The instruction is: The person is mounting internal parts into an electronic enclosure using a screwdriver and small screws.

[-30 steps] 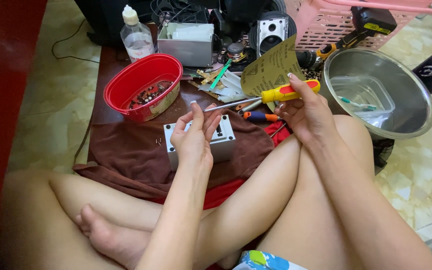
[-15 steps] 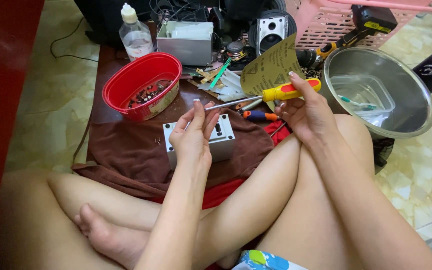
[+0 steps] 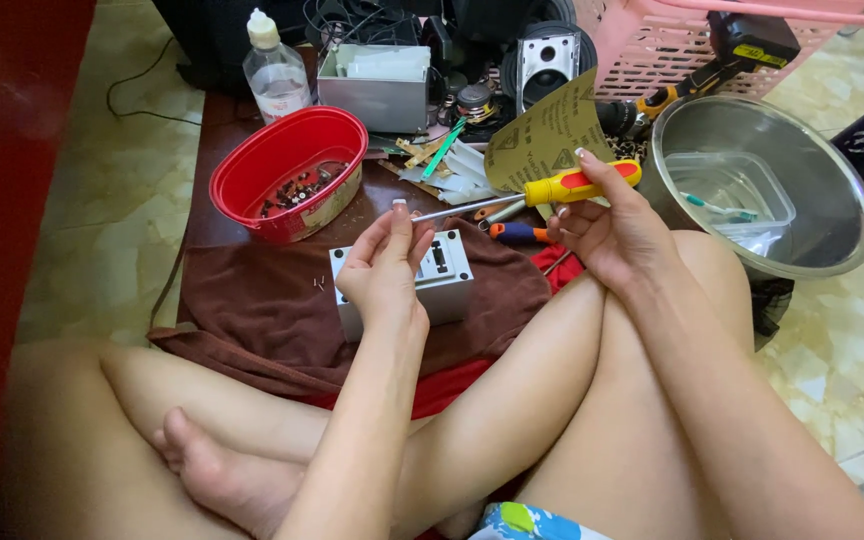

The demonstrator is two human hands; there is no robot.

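A yellow-and-orange-handled screwdriver [image 3: 580,183] is gripped in the right hand [image 3: 617,235], the fingers closed around the handle, with the metal shaft pointed leftward toward the left hand [image 3: 384,272]. The tip of the shaft is met by the left hand, whose thumb and fingertips are pinched together around something too small to be made out, possibly a screw. Just below and behind the left hand a small grey metal box [image 3: 430,282] is seen lying on a brown cloth [image 3: 252,300], its top face showing dark slots. The cloth is spread over a dark low surface [image 3: 214,140] in front of the crossed bare legs. A few tiny screws are scattered on the cloth just left of the box.

To the left, a red oval bowl [image 3: 287,170] holding small dark parts is set on the surface. Behind it a clear plastic bottle [image 3: 274,72] with a white cap is stood upright, beside a grey open-topped box [image 3: 373,87]. A sheet of sandpaper [image 3: 544,135] is propped behind the screwdriver handle. A second screwdriver with a blue-and-orange handle [image 3: 517,233] is laid near the right hand. To the right, a steel bowl [image 3: 812,200] containing a clear plastic tub is placed beside the knee, and a pink basket [image 3: 652,40] is seen behind it.
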